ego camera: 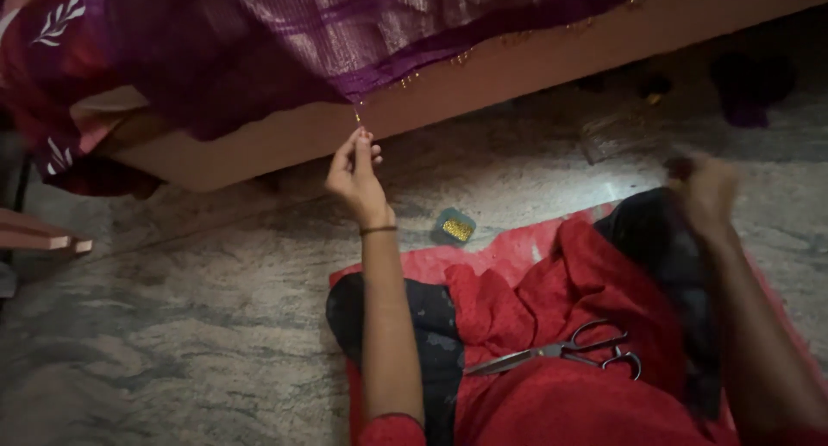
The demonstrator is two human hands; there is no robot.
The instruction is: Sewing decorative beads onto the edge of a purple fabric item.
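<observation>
Fingertips of the left hand [355, 172] pinch a thin beaded thread hanging from the hem of the purple cloth [345, 40], which drapes off the bed edge [535, 62]. Thread this fine looks light, limp and easily snapped, so it is best held close to the beads. The right hand [707, 191] is blurred above the red cloth [552, 325]; its fingers cannot be made out.

Grey marbled stone floor [172, 325], low wooden bed frame [517, 66], dim light.

Purple fabric [345, 32] with a gold-beaded edge hangs over the bed's side.
</observation>
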